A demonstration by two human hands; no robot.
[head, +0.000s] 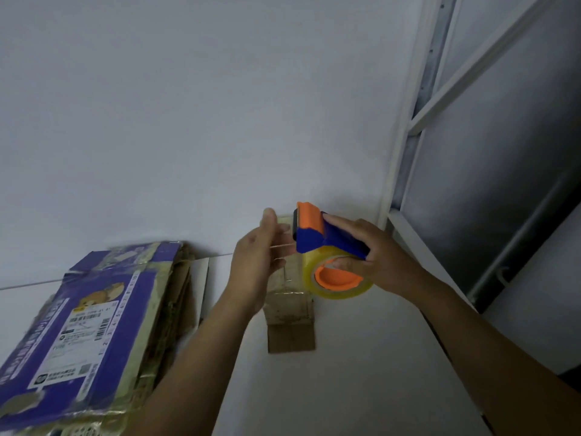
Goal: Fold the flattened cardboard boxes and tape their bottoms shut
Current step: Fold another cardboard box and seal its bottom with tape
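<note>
Early stage, I judge: the stack of flattened boxes (94, 325) lies at the left of the white counter (361, 357), unfolded, none of it taped. One small brown box (290, 322) sits on the counter just under the hands; I can't tell if it's fully erected or if its bottom is closed. The right hand (383, 262) grips the tape dispenser (317, 234), fingers curled round the blue handle. The left hand (254, 262), slightly blurred, seems to pinch the loose tape end (283, 245) drawn out from the cutter, fingers mostly upright. So I'd call it prepping a strip; sealing and the whole stack are left. Materials: the dispenser is hard blue and orange plastic, and the tape roll (342, 287) is clear, yellowish and glossy, on an orange core. The small box is dull corrugated card with shiny old tape on top. The stack's top sheet is purple printed card with a white label, its edges creased and worn, with scruffy tape remnants.
</note>
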